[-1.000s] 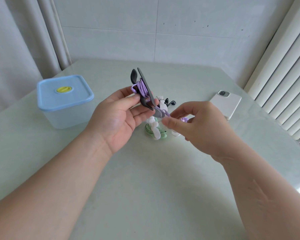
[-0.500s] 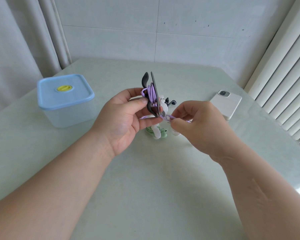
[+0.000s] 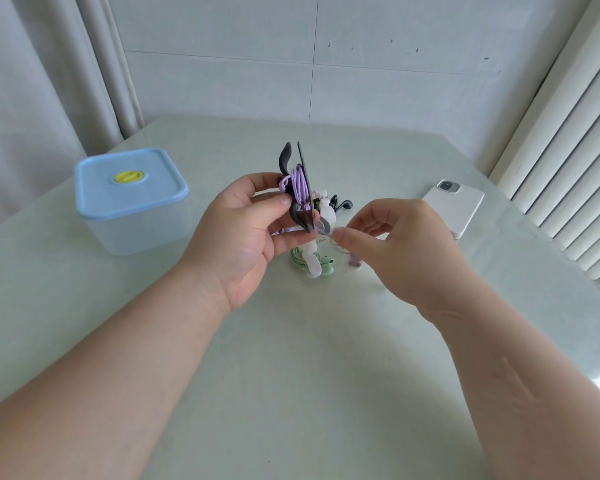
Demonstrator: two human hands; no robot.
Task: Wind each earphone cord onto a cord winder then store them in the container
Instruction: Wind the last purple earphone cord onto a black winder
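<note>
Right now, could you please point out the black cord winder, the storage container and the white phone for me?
black cord winder (image 3: pixel 286 157): head view, on its upper curved tab.
storage container (image 3: pixel 146 192): head view, on the blue lid.
white phone (image 3: pixel 456 209): head view, on the middle of its back.

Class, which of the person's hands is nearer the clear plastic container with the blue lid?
Left. The left hand sits just right of the clear blue-lidded container; the right hand lies farther right, nearer the white smartphone.

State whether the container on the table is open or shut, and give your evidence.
Shut. Its blue lid sits flat on the clear container, covering the whole top.
</note>
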